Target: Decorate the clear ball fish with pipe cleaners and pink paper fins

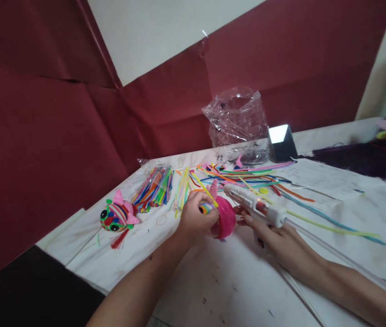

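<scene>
A round bright pink craft piece point(226, 218) with a pink horn-like point on top is between my hands. My left hand point(199, 211) is closed at its left side, pinching a short yellow pipe cleaner point(212, 198) against it. A ring of several colours shows just beside those fingers. My right hand point(268, 234) is wrapped round a white glue gun point(252, 202), whose nozzle points left above the pink piece. The fingertips of my right hand are close to the pink piece; whether they touch it is hard to tell.
A finished-looking striped craft fish point(116, 218) lies on the white table point(117, 268) at left. Bagged pipe cleaners point(155, 188) stand behind it. Loose coloured strands point(268, 175), a clear plastic bag point(237, 120) and a dark phone-like device point(282, 143) are further back. Dark purple strands point(359, 159) lie right.
</scene>
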The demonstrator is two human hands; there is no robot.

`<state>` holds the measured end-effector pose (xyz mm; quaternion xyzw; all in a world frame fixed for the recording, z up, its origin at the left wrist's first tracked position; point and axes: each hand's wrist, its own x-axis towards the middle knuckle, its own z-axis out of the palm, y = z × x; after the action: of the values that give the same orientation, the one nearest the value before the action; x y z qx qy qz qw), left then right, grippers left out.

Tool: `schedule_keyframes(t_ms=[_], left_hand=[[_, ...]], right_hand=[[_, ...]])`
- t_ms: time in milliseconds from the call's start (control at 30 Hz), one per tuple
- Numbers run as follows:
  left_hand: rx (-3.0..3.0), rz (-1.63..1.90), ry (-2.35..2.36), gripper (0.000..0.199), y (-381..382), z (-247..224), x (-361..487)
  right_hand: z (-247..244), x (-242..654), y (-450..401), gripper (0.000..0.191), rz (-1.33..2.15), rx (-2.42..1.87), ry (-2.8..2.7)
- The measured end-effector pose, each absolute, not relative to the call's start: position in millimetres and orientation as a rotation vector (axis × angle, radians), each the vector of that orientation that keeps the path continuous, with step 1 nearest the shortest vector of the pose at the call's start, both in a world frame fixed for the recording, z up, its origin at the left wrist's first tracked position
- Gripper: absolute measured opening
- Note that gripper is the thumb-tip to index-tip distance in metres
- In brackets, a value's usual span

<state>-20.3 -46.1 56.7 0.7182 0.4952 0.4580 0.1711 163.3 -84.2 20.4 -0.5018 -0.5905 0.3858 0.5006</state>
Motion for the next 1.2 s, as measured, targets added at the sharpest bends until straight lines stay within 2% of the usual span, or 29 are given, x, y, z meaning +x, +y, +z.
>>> schedule_keyframes(t_ms=[200, 300, 433, 533, 633, 733, 867, 1000, 1200], left_hand=[[1.892, 1.456, 1.249, 0.017, -44, 47, -27], [1.620, 1.508, 1.247, 0.028, -33, 42, -32], [1.249, 1.166, 1.295, 0.032, -14, 41, -45], [1.205, 0.979, 1.198, 0.049, -7, 44, -54], [1.244, 0.903, 1.086, 0.050, -13, 47, -56], [1.374, 0.841, 1.048, 0.082, -25, 50, -50], [1.506, 1.014, 1.090, 0.107, -43, 45, -34], [1.657, 1.205, 1.209, 0.111, -61, 36, -18], [1.793, 1.279, 1.303, 0.113, -69, 28, -9]], right_hand=[[18, 171, -79, 0.047, 0.945, -1.234, -1.393], [25, 173, -78, 0.045, 1.013, -1.317, -1.312], [25, 171, -75, 0.047, 1.196, -1.312, -1.192], [17, 170, -70, 0.053, 1.344, -1.224, -1.053], [12, 171, -67, 0.054, 1.383, -1.238, -1.021], [14, 172, -66, 0.050, 1.331, -1.273, -0.998], [18, 173, -67, 0.046, 1.290, -1.252, -1.018], [17, 171, -69, 0.048, 1.283, -1.261, -1.070], [18, 157, -79, 0.052, 1.220, -0.910, -1.218]])
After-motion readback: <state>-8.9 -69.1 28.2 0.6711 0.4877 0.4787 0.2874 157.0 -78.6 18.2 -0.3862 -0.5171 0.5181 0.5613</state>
